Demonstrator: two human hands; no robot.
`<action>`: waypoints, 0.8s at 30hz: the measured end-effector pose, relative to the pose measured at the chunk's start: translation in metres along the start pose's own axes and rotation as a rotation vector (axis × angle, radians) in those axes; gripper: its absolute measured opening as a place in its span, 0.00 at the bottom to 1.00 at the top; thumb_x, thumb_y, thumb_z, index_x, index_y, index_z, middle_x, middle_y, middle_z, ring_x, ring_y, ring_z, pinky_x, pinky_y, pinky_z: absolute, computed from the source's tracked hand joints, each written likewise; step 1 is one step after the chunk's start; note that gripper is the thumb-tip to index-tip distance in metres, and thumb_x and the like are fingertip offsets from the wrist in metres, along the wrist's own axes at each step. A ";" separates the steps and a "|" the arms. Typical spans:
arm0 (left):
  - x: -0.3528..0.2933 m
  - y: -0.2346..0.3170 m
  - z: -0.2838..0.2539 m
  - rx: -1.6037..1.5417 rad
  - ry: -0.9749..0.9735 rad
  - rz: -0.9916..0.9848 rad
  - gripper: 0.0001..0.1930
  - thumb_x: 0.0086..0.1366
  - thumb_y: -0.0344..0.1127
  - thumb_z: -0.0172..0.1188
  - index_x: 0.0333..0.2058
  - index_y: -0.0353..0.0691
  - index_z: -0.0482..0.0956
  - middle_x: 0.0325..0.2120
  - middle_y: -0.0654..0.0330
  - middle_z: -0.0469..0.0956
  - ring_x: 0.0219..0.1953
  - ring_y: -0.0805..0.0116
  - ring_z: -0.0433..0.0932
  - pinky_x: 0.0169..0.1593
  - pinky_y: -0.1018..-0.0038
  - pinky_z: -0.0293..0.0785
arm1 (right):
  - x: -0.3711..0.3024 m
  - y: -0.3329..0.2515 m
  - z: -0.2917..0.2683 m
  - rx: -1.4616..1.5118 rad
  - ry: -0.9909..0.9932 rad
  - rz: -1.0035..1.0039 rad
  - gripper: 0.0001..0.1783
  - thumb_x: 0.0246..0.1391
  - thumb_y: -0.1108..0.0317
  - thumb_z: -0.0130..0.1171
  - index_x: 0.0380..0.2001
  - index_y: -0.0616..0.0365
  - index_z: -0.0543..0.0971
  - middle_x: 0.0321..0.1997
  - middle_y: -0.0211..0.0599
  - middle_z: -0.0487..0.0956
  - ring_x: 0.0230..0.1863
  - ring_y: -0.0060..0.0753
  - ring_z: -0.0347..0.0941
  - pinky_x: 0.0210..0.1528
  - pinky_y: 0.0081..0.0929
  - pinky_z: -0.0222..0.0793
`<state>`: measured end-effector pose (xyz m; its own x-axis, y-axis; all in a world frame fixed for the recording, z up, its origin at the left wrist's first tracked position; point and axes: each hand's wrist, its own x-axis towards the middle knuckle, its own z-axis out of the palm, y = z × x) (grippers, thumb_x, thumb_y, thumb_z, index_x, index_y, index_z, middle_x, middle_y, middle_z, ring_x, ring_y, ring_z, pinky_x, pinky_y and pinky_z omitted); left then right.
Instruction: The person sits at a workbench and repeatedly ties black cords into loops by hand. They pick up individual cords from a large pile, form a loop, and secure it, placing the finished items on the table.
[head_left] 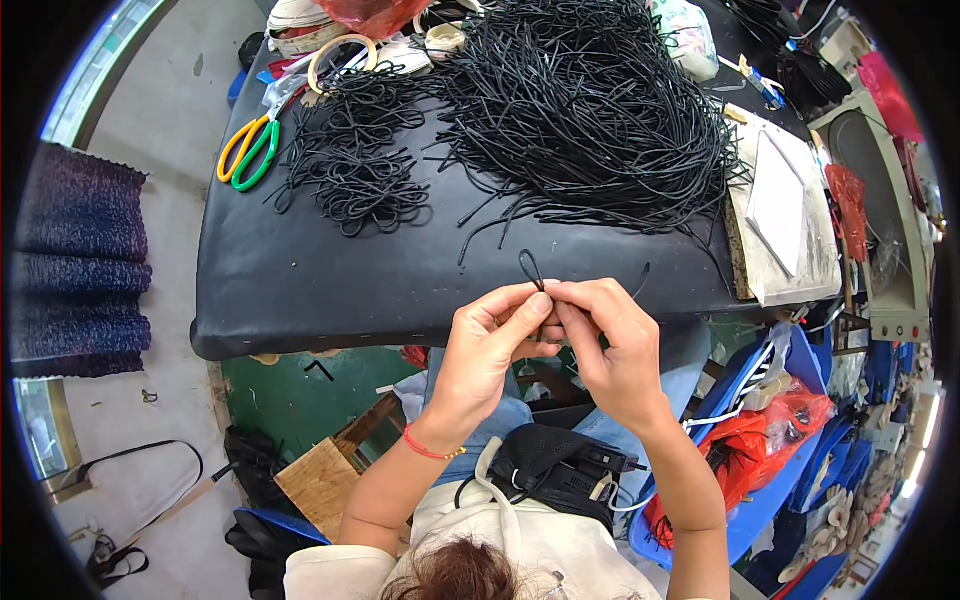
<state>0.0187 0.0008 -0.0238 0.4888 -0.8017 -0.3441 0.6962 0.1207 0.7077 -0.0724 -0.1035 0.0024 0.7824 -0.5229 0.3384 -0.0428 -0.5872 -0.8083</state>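
A thin black cord [530,266] is bent into a small loop that stands up above my fingertips. Thumb and index finger of my left hand [490,340] pinch it from the left, the other fingers curled in. My right hand [610,335] pinches the same cord from the right, its fingertips touching those of the left. The cord's lower part is mostly hidden by my fingers. Both hands are just off the near edge of the black-covered table [330,290]. Beyond them lies a large tangled heap of black cords [590,110], with a smaller pile of looped cords [365,175] to its left.
Scissors [250,150] with yellow and green handles lie at the table's left, near a tape roll [342,62]. A white-topped board [785,210] stands at the right. Blue crates with red plastic bags [760,440] are beside my right arm. A wooden stool [320,487] sits lower left.
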 end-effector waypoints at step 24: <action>-0.004 0.017 0.001 0.338 0.036 0.113 0.07 0.63 0.30 0.53 0.36 0.31 0.74 0.29 0.60 0.76 0.29 0.74 0.75 0.36 0.78 0.74 | 0.001 0.001 -0.038 -0.494 -0.026 -0.251 0.10 0.39 0.77 0.61 0.29 0.58 0.76 0.26 0.33 0.70 0.25 0.34 0.66 0.27 0.28 0.60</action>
<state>0.0276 0.0056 -0.0100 0.5748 -0.7726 -0.2694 0.4267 0.0021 0.9044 -0.0949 -0.1281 0.0201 0.8209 -0.3175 0.4747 -0.1344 -0.9153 -0.3796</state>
